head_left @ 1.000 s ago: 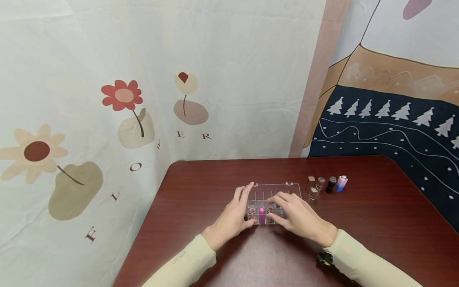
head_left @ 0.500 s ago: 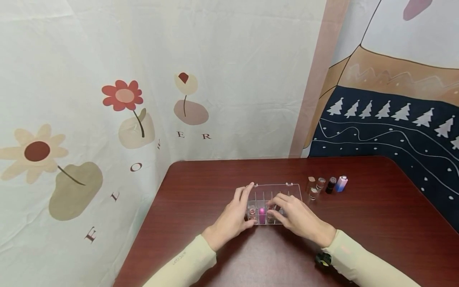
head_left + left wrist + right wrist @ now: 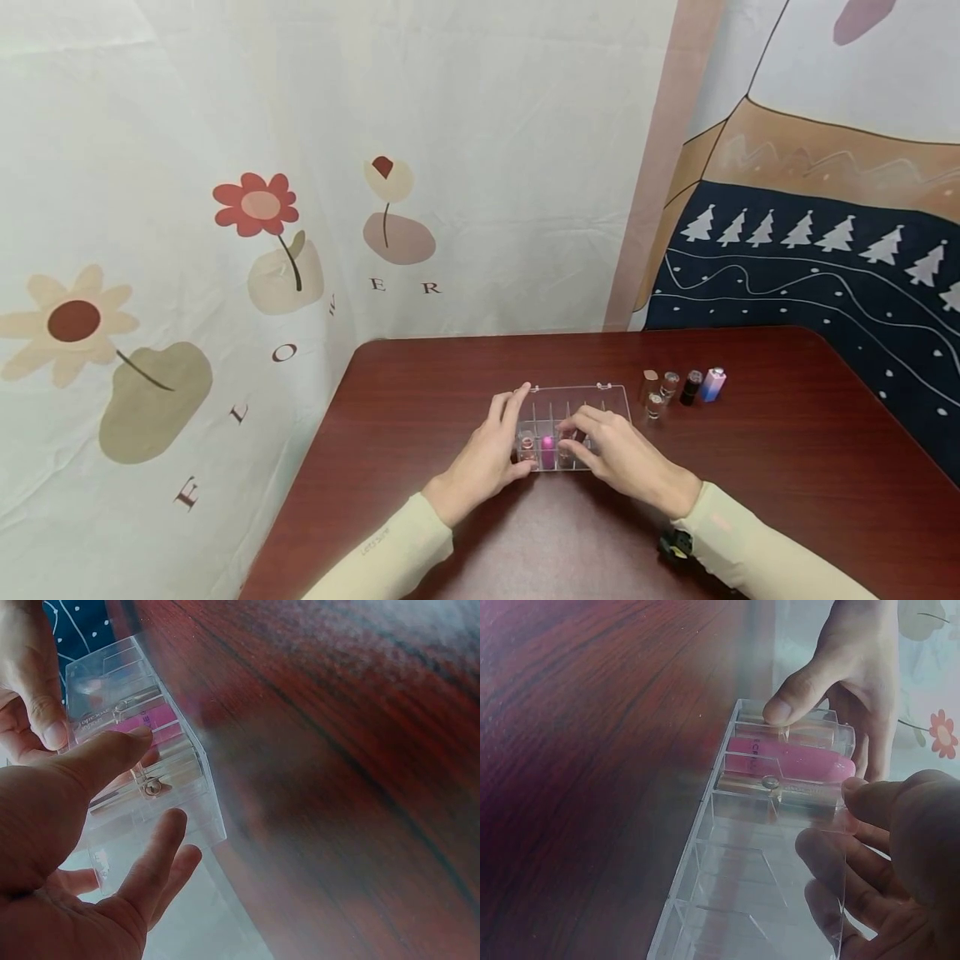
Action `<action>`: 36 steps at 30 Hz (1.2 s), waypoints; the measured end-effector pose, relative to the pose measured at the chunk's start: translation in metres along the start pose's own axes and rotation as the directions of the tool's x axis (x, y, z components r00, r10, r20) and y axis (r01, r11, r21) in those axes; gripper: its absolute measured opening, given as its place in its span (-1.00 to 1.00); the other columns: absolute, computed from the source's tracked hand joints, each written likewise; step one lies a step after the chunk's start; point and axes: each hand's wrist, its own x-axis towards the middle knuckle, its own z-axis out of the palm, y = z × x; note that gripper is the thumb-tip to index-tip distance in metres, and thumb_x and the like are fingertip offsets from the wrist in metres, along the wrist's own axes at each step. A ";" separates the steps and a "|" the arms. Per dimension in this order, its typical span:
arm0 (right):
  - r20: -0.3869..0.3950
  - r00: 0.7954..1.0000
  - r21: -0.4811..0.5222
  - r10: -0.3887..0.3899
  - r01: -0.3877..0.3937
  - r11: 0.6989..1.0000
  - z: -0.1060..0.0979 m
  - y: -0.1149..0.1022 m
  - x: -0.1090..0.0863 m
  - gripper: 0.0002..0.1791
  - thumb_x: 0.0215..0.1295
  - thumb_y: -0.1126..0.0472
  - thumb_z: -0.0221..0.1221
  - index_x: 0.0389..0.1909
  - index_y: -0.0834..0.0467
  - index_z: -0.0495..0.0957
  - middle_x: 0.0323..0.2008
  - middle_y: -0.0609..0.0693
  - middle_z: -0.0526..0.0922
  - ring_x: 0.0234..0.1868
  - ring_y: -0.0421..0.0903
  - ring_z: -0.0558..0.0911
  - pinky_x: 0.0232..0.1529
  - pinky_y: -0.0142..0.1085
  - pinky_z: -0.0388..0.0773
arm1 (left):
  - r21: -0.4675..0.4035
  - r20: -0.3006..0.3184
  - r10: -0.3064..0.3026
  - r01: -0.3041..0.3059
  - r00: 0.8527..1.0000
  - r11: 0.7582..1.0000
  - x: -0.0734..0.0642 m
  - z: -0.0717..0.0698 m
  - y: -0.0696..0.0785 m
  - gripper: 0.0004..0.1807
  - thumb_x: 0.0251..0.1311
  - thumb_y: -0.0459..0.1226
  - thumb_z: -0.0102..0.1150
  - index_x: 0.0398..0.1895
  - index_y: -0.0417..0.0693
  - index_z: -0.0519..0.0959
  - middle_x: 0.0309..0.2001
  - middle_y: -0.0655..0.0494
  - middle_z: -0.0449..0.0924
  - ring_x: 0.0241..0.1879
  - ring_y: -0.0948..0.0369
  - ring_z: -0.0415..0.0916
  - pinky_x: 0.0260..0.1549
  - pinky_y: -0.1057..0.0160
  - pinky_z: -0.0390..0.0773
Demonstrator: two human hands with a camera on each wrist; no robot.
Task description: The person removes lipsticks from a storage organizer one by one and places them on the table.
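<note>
A clear divided organizer (image 3: 577, 395) stands on the table, with lipsticks in its left-hand front compartments. My left hand (image 3: 486, 446) grips its left end, thumb at the front and fingers along the side and behind. My right hand (image 3: 622, 450) pinches the top of a clear-and-gold lipstick tube (image 3: 806, 795) between thumb and fingers; the tube stands upright in the third compartment from the left. Beside it is a bright pink lipstick (image 3: 547, 452), and a clear-capped lipstick (image 3: 527, 450) stands in the leftmost compartment. Compartments farther right are partly hidden behind my right hand.
To the right of the organizer, several more lipsticks stand in a group: a brown-toned one (image 3: 650, 385), clear-topped ones (image 3: 670, 383), a black one (image 3: 692, 388) and a pink-blue one (image 3: 714, 384). A printed cloth (image 3: 487, 167) hangs behind the table (image 3: 420, 375).
My right thumb and fingertips have closed in over the third lipstick, whose top is now more covered. My left hand keeps its place on the organizer, and the head view has shifted slightly.
</note>
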 end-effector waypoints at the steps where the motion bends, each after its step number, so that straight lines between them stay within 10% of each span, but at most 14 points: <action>1: -0.001 1.000 -0.002 -0.003 0.003 1.000 0.000 0.000 0.000 -0.83 0.50 0.31 0.55 0.03 0.15 0.84 -0.12 -0.08 0.87 -0.23 -0.32 0.73 -0.19 -0.34 0.79 | 0.001 0.001 -0.001 0.001 1.000 1.000 0.000 0.000 0.000 0.38 0.25 -0.30 0.80 0.94 -0.05 -0.02 0.63 -0.24 0.32 -0.29 0.27 0.55 -0.03 0.24 0.83; 19: -0.096 0.994 -0.015 -0.061 0.060 0.998 -0.015 -0.001 0.000 -0.67 0.45 0.33 0.58 0.17 0.19 0.82 -0.04 -0.03 0.88 -0.17 -0.27 0.78 -0.17 -0.24 0.84 | -0.004 0.003 -0.007 0.007 1.000 1.000 0.001 0.001 -0.001 0.38 0.24 -0.32 0.81 0.94 -0.05 -0.02 0.63 -0.24 0.32 -0.30 0.31 0.54 -0.03 0.24 0.83; 36: -0.210 0.969 0.008 -0.126 0.131 0.991 -0.039 0.002 -0.001 -0.50 0.21 0.45 0.67 0.13 0.07 0.79 -0.08 -0.09 0.86 -0.24 -0.32 0.72 -0.23 -0.57 0.64 | -0.013 -0.016 0.011 -0.011 1.000 1.000 0.001 0.000 0.000 0.38 0.21 -0.35 0.81 0.93 -0.08 0.00 0.62 -0.26 0.34 -0.24 0.20 0.62 0.07 0.10 0.87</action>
